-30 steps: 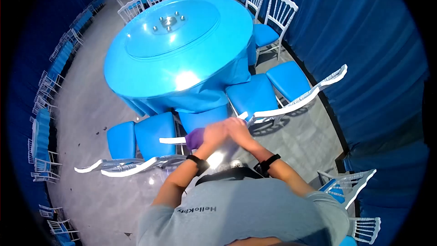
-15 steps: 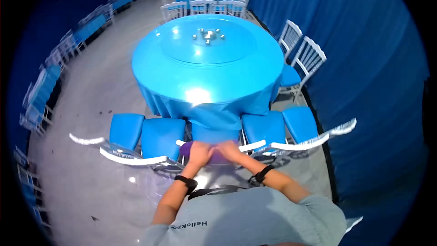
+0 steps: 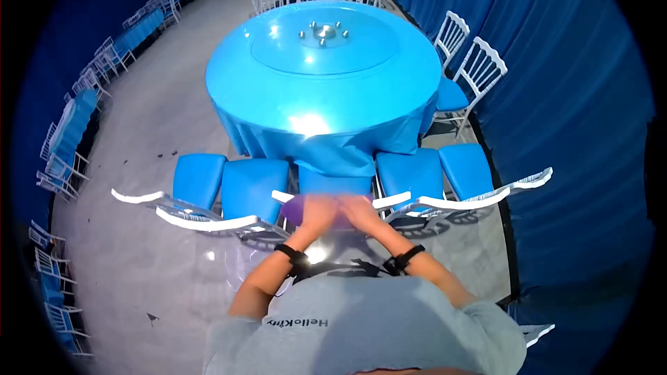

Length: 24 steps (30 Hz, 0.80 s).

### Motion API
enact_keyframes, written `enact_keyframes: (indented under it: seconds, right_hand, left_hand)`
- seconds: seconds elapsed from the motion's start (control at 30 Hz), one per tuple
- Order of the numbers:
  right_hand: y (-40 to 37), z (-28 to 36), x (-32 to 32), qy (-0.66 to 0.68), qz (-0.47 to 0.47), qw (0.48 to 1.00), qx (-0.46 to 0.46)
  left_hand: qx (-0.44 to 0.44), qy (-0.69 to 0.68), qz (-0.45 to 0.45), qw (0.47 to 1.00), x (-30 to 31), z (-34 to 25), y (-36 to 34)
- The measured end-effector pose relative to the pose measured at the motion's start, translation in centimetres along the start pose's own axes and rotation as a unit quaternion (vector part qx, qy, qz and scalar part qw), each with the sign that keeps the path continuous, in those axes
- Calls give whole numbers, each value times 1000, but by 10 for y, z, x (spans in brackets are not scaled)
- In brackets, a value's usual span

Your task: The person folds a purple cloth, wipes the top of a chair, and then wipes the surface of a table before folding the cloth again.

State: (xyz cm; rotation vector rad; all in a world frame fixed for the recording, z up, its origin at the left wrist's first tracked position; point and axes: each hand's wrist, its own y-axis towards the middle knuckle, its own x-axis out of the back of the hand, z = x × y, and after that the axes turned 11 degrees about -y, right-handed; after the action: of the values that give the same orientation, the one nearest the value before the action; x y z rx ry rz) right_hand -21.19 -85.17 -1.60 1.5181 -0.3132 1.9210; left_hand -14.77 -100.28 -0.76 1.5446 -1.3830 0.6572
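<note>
A piece of purple cloth [image 3: 294,212] lies across the top rail of the middle chair's white back [image 3: 391,200], its left end sticking out past my hand. My left hand [image 3: 320,210] is closed on the cloth at the rail. Close beside it, my right hand [image 3: 356,211] grips the same cloth, its fingers blurred by motion. Both hands hide most of the rail and the cloth's middle. Beyond them shows the chair's blue seat [image 3: 333,185], partly under the hanging tablecloth.
A round table [image 3: 264,104] with a shiny blue cover stands ahead, a turntable and small metal pieces [image 3: 323,32] on it. Blue-seated chairs [image 3: 253,187] flank the middle one. Blue curtain [image 3: 577,167] hangs right; more tables [image 3: 73,125] line the left.
The view has shifted, so the table and chairs sit higher in the picture. My hands stay together at the middle chair's rail, and the cloth's left end looks wider.
</note>
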Motion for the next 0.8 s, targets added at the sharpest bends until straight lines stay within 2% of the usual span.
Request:
enact_keyframes:
  seconds: [0.03,0.1,0.17,0.2,0.27,0.33,0.43,0.47,0.5,0.57,0.6,0.63,0.7,0.73,0.77,0.8]
  right_hand:
    - [-11,-7,6,15,-23,1000,-13]
    - [-27,-26,15,28,-52,998,-29]
    - [-46,-45,18,-48,-39,996,-57]
    - [-54,-52,15,-73,-75,993,-63]
    - [-62,-59,22,-39,-77,992,-96]
    - [-61,-63,26,-29,-85,990,-108]
    - [-52,-68,23,-25,-66,989,-127]
    - [-48,-70,21,-22,-46,990,-130]
    - [-44,-69,20,-18,-59,993,-103]
    - [-34,-61,19,-25,-24,999,-32]
    - [-27,-57,16,-32,-12,999,12]
    - [-18,-49,12,-25,-6,999,19]
    - [-1,-26,-2,9,44,999,17]
    - [8,-9,3,43,34,998,38]
    - [17,-4,-10,40,20,995,90]
    - [23,12,-2,1,41,994,98]
  left_hand:
    - [18,-5,33,999,-3,-9,8]
    - [-41,-37,16,998,-17,-22,21]
    - [-63,-44,14,997,-45,-32,34]
    - [-53,-61,49,996,-56,-40,42]
    - [-42,-85,93,991,-68,-47,48]
    - [-81,-53,128,987,-71,-51,55]
    - [-37,-89,94,991,-64,-50,50]
    - [-79,-68,62,993,-71,-39,43]
    - [-73,-66,51,994,-64,-35,37]
    - [-56,-59,40,996,-37,-29,28]
    - [-13,-99,32,995,-21,-25,21]
    - [30,-139,24,989,-10,-18,15]
    - [66,-91,23,993,8,2,1]
    - [69,-62,28,995,21,6,-6]
    - [50,-49,-29,997,21,17,-16]
    - [26,-36,-86,995,19,26,-26]
